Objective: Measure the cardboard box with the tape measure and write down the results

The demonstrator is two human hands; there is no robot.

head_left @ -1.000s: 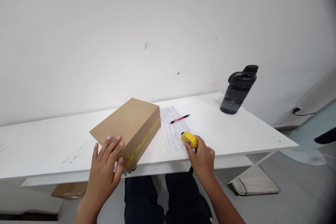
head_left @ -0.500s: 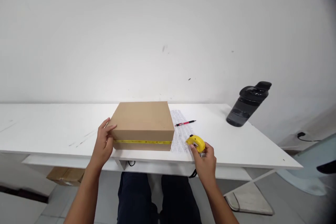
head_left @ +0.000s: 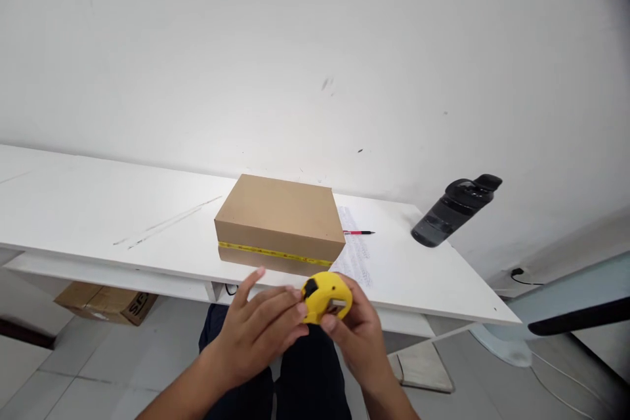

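Note:
A yellow tape measure (head_left: pixel 329 297) with a black button is gripped in my right hand (head_left: pixel 361 335), thumb on its near face. My left hand (head_left: pixel 260 325) meets it from the other side. Its fingers are stretched out, their tips touching the case's left end, and the thumb stands up apart. Whether a blade sticks out there is hidden behind the fingers. Just beyond both hands sits a closed brown cardboard box (head_left: pixel 280 207). Along its front face runs a yellow marked strip (head_left: pixel 268 252).
The white desk (head_left: pixel 162 210) runs along the wall. Right of the box lie a printed sheet (head_left: pixel 361 262) and a red and black pen (head_left: pixel 361 233). A dark bottle (head_left: pixel 453 210) stands farther right. Another carton (head_left: pixel 105 302) is on the floor at left.
My left hand has left the box's left side and come to the tape measure. My right hand has brought the tape measure left and nearer. The view has turned, so the box appears tilted.

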